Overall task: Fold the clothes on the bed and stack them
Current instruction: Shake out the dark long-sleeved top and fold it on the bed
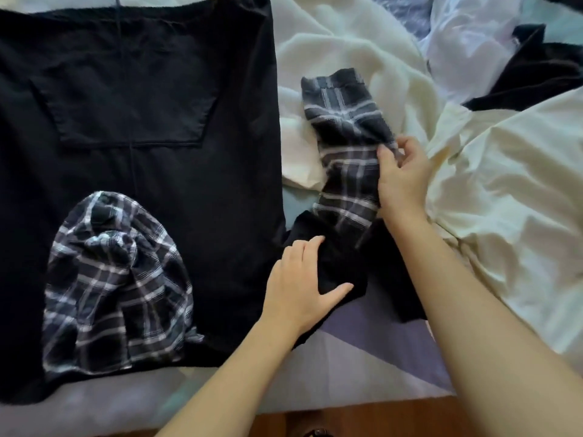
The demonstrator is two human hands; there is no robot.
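Black hoodie (135, 105) lies spread flat over the left part of the bed (372, 357), its front pocket facing up. On its lower part rests a plaid hood (116, 279), bunched and not yet smoothed; it seems to belong to the same garment, but this cannot be told for sure. To the right of it, the left hand (303, 285) lies flat with straight fingers on the black sleeve (340, 266), pressing it down against the bed. Further right, the plaid cuff section (344, 143) of this sleeve runs upward over a cream blanket (347, 48). The right hand (400, 181) pinches the edge of the plaid cloth between thumb and fingers. At the far right there are a crumpled pale sheet (504, 184), a white garment (473, 42) and another dark piece (533, 67), well apart from the hands.

The fabric looks soft, light and limp, so it will likely sag and wrinkle when lifted. A good hold seems to be at the cuff end and near the shoulder seam, with the sleeve kept flat while it is brought across the body
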